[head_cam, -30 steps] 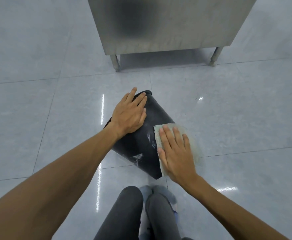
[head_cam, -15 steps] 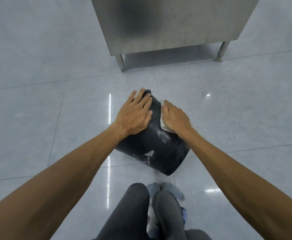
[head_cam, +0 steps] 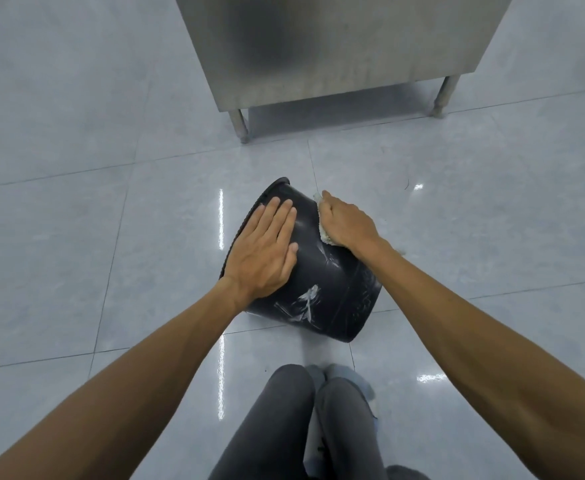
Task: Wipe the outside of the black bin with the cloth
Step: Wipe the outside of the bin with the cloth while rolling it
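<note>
Black bin (head_cam: pixel 322 289) lies tipped over; left hand (head_cam: pixel 263 252) flat, fingers spread on it, right hand (head_cam: pixel 348 221) curled over cloth (head_cam: pixel 324 233) against its side.

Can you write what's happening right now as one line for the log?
bin: on its side on the floor | left hand: flat on bin, steadying | right hand: pressing cloth on bin's right side | white smears: visible

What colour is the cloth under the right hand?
Off-white, a pale cream; the cloth shows only at the right hand's edge in the head view.
</note>
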